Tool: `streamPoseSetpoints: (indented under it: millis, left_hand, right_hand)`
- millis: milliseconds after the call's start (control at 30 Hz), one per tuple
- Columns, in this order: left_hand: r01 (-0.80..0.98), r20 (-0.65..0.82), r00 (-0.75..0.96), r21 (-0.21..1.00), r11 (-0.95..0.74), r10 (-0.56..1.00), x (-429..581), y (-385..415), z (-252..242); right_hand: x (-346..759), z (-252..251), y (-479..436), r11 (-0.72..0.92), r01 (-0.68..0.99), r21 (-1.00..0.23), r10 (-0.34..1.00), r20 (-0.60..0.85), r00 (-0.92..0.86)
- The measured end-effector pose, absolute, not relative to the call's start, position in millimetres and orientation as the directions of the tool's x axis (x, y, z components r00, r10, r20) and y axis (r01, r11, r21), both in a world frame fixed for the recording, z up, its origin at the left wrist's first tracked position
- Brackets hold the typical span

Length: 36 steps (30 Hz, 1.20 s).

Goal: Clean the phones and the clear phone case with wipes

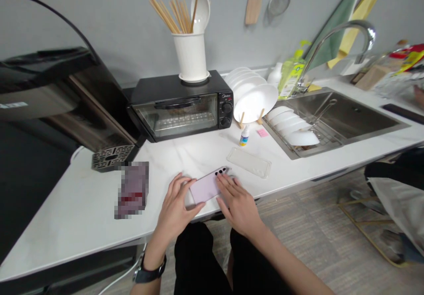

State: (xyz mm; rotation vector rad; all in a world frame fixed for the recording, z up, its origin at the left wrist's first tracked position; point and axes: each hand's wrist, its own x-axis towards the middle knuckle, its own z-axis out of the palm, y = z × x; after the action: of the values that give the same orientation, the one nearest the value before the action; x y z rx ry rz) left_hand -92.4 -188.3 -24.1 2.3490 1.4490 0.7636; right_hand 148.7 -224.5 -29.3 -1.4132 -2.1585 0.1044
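Phone (204, 187) on countertop (82, 224), toaster oven (182, 111) behind it, phone case (249, 162) right of it, sink (361, 117) farther right.

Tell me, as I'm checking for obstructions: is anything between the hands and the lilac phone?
Nothing visible is. The left hand touches the lilac phone at its left end; the right hand has its fingers on the opposite end. The clear phone case lies farther right.

Between the hands (175, 204) (241, 207), a pale lilac phone (204, 188) with black lenses (220, 172); beneath them, a white, faintly grey-veined desk (86, 215); beyond, a black toaster oven (182, 109).
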Motion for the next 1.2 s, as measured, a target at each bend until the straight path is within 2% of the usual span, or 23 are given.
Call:
streamPoseSetpoints:
  millis: [100, 267, 367, 433, 600, 767, 900, 1100, 1200]
  left_hand:
    - [0.738, 0.291, 0.375, 0.481, -0.473, 0.880, -94, -186, -28]
    - [0.719, 0.312, 0.376, 0.496, -0.487, 0.873, -98, -183, -37]
    - [0.722, 0.277, 0.362, 0.520, -0.456, 0.890, -96, -185, -34]
    - [0.724, 0.262, 0.354, 0.531, -0.440, 0.898, -93, -187, -31]
    - [0.718, 0.269, 0.351, 0.538, -0.442, 0.897, -90, -188, -30]
    - [0.698, 0.286, 0.336, 0.564, -0.441, 0.897, -92, -190, -37]
    - [0.685, 0.265, 0.322, 0.597, -0.417, 0.909, -88, -192, -29]
    - [0.692, 0.243, 0.312, 0.604, -0.395, 0.918, -86, -192, -21]
    - [0.697, 0.246, 0.322, 0.592, -0.405, 0.914, -89, -190, -28]
  right_hand:
    - [127, -33, -206, 0.334, 0.874, -0.354, 0.894, 0.414, -0.173]
    - [77, -31, -220, 0.549, 0.748, -0.374, 0.818, 0.422, -0.390]
    - [92, -29, -239, 0.596, 0.707, -0.381, 0.796, 0.395, -0.458]
    - [116, -30, -240, 0.566, 0.739, -0.366, 0.815, 0.379, -0.437]
    - [124, -36, -207, 0.405, 0.858, -0.316, 0.870, 0.423, -0.255]
    - [78, -33, -217, 0.574, 0.741, -0.348, 0.805, 0.409, -0.431]
    - [105, -30, -238, 0.634, 0.698, -0.334, 0.767, 0.388, -0.511]
    - [134, -40, -213, 0.464, 0.852, -0.242, 0.836, 0.437, -0.331]
    - [101, -41, -212, 0.542, 0.797, -0.266, 0.804, 0.439, -0.400]
